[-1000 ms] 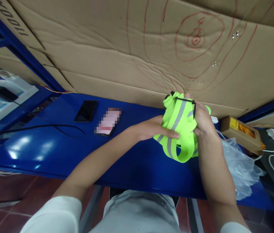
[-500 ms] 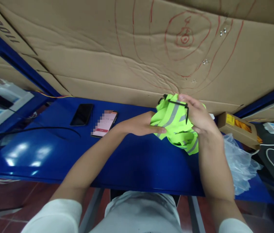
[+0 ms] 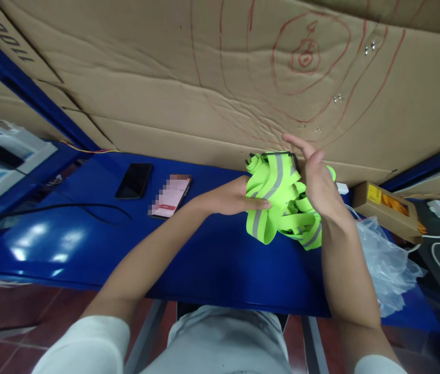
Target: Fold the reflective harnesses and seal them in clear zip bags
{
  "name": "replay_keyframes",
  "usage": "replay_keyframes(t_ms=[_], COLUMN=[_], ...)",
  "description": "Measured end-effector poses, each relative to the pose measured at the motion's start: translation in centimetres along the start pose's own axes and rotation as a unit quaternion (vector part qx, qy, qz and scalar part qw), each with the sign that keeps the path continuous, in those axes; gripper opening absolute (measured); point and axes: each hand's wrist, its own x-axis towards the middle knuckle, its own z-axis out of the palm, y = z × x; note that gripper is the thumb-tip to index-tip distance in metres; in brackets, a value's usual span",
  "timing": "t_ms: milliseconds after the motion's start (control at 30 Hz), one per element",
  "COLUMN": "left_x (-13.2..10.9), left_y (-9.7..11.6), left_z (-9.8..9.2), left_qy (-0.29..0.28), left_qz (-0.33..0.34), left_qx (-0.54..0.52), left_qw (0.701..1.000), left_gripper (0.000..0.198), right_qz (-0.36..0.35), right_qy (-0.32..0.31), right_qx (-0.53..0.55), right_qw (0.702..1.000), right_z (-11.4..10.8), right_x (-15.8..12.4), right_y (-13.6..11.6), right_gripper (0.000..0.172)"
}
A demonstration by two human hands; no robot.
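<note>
A bundle of neon-yellow reflective straps [image 3: 278, 182] with grey stripes and black plastic fittings is bunched up over the blue tabletop. My left hand [image 3: 235, 200] is closed around its left side, thumb across the front, other fingers hidden behind the straps. A loop of strap hangs below that thumb. Right beside the bundle, my right hand [image 3: 317, 179] has its thumb and a finger stretched out and apart; whether its palm touches the straps I cannot tell.
Two phones, a dark one [image 3: 134, 181] and a lit one [image 3: 171, 196], lie left on the blue table [image 3: 204, 259]. To the right are clear plastic bags [image 3: 387, 270] and an open-windowed cardboard box [image 3: 385, 205]. A large cardboard sheet [image 3: 145, 78] stands behind.
My right hand has opened and lifted its fingers off the straps. A strap loop has dropped down below my left hand, which keeps its hold.
</note>
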Motion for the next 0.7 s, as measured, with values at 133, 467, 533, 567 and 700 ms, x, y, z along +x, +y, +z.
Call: replay_keyframes(t_ms=[133,467,533,567,700], left_x=[0.0,0.7,0.6,0.5,0.4], left_y=[1.0,0.6,0.8,0.8,0.9], left_z=[0.4,1.2,1.0,0.8,0.2], left_qy=[0.03,0.107,0.121,0.139,0.232], left_qz=[0.001,-0.093,-0.106,-0.117,-0.118], left_qx=[-0.007,-0.187,-0.111,-0.052,0.202], left_qw=[1.0,0.972,0.981,0.982,0.944], left_gripper=[0.047,0.062,0.051,0.045,0.061], right_qz=[-0.041,0.018,0.023,0.028,0.058], right_qy=[-0.039,0.103,0.119,0.126,0.165], right_qx=[-0.031,-0.025,-0.013,-0.011,-0.038], right_qw=[0.998,0.994,0.993,0.992,0.984], right_z=[0.7,2.8,3.3,3.6,4.5], right_x=[-0.2,0.4,0.4,0.4,0.4], right_y=[-0.8,0.0,0.3,0.4,1.0], right_gripper=[0.083,0.072,0.072,0.074,0.076])
